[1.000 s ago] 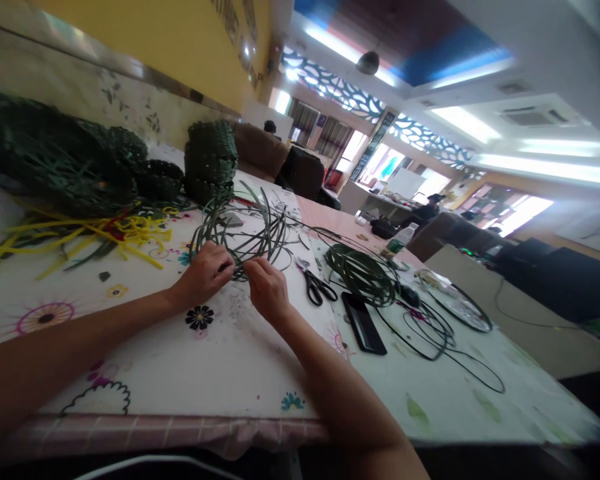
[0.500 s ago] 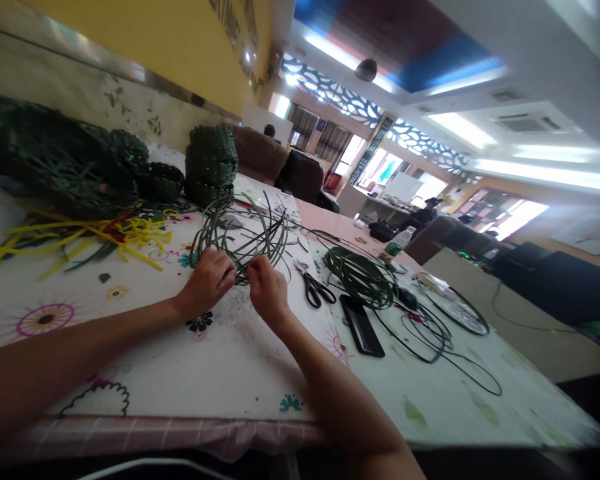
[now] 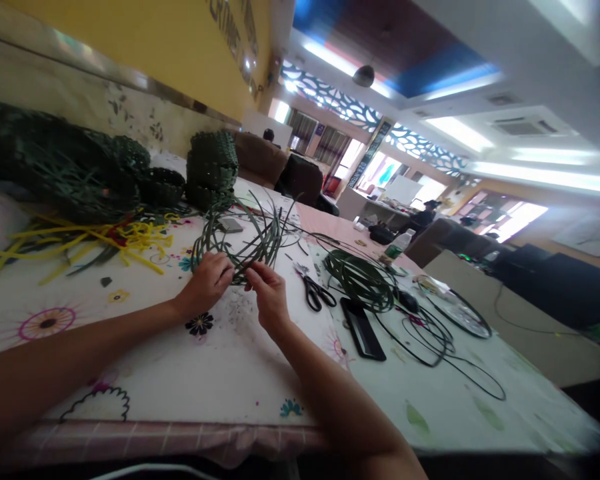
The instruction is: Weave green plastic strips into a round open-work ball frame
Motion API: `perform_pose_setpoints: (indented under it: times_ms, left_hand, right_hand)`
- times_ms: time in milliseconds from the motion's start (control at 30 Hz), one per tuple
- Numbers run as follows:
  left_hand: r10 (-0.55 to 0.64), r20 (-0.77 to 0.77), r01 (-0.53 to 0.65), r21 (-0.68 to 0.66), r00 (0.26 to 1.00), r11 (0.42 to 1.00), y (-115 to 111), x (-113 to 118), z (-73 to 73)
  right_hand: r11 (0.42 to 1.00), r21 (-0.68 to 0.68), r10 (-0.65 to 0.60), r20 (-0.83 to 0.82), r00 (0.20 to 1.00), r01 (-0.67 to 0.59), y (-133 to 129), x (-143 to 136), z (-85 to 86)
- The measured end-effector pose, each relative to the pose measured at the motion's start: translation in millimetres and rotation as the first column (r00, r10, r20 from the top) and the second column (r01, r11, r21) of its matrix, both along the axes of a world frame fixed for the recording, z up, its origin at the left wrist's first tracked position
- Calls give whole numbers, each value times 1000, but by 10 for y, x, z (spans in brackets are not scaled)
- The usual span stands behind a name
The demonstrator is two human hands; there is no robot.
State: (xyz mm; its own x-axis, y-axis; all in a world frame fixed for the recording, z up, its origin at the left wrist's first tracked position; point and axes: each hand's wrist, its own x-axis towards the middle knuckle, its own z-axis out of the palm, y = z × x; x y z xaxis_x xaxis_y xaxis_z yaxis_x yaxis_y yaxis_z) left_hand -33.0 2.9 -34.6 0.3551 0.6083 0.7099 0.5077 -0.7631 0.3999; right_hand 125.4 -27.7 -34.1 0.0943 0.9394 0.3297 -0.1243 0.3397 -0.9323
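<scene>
Reading the clock around the springy green strips (image 3: 266, 245) on the flowered surface (image 3: 180, 373), the yellow strips (image 3: 141, 237) lie at nine, apart from the work; loose green ends are best guided clear of them so that nothing snags.

At eight, the left hand (image 3: 209, 279) is closed, fingers curled on the near edge of the green strips. It would serve best as the anchor: firm enough to stop crossings slipping, light enough not to crease them.

The green strips arch up between and beyond both hands, with ends fanning out towards twelve and one. Each strip should lie flat and untwisted, drawn snug in short, even pulls.

At five, the right hand (image 3: 271, 295) pinches a strip between thumb and forefinger, beside the left fingertips. Gripping close to the crossing gives finer control than pulling from a far end.

Between three and four, the scissors (image 3: 307, 280) lie within reach, their blades near the strips, so the right wrist should swing wide of them. Farther out, the green coil (image 3: 363, 280) lies beyond the scissors, with the phone (image 3: 364, 330) at four.
</scene>
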Motion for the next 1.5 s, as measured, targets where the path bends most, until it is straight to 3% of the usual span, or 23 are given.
perform_pose_setpoints:
  times_ms: [100, 200, 400, 467, 667, 1033, 1133, 1300, 1500]
  left_hand:
    - [-30, -24, 30, -26, 999, 999, 36, -22, 4]
    - [-71, -67, 69, -33, 995, 997, 95, -37, -21]
    - [-162, -180, 151, -75, 970, 986, 183, -39, -71]
    - [-198, -195, 184, -89, 961, 979, 189, -44, -53]
    - [-231, -229, 221, -71, 946, 973, 184, -78, 56]
    - [-337, -256, 321, -101, 906, 942, 149, -72, 2]
    - [-342, -238, 332, -83, 909, 940, 137, -58, -19]
    - [-294, -126, 288, -69, 947, 955, 77, -14, -13]
    - [-213, 109, 232, -210, 971, 950, -12, 14, 54]
  right_hand:
    - [989, 143, -55, 234, 971, 22, -18, 45, 19]
    - [959, 280, -100, 448, 889, -33, -48, 105, 90]
    - [899, 367, -55, 633, 772, -238, -58, 192, 219]
    - [908, 329, -19, 649, 760, -259, -30, 204, 220]
    - [960, 239, 4, 505, 863, -145, 64, 225, 169]
    - [945, 317, -187, 736, 651, -86, 24, 237, 164]
    - [947, 311, -197, 749, 633, -73, 10, 233, 161]
    - [948, 306, -177, 743, 646, -92, 15, 222, 150]
    - [927, 365, -248, 772, 585, -88, 22, 212, 175]
